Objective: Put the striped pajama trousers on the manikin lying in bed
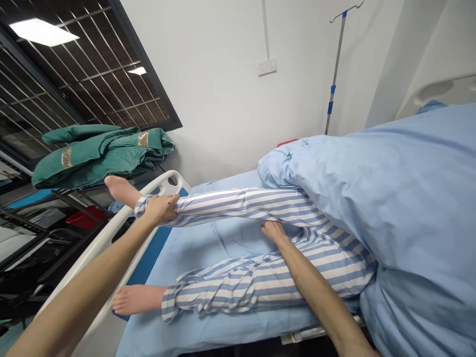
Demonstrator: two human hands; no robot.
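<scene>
A figure in blue-and-white striped pyjamas lies on a hospital bed, its upper body under a light blue quilt (390, 188). The far leg (238, 203) is raised off the mattress, its bare foot (121, 190) sticking out past the footboard. My left hand (160, 209) is closed round that leg's ankle, over the striped cuff. Under the raised leg's knee sits my right hand (274, 231), palm against the trousers, fingers mostly hidden by the fabric. The near leg (245, 282) lies flat on the blue sheet, with its bare foot (132, 299) toward the bed's foot end.
The white footboard rail (111, 233) curves across the bed's foot end at left. A folded green blanket (100, 153) rests on a dark rack beyond it. An IV pole (334, 74) stands by the white wall, near a wall socket (267, 66). The headboard (439, 91) shows far right.
</scene>
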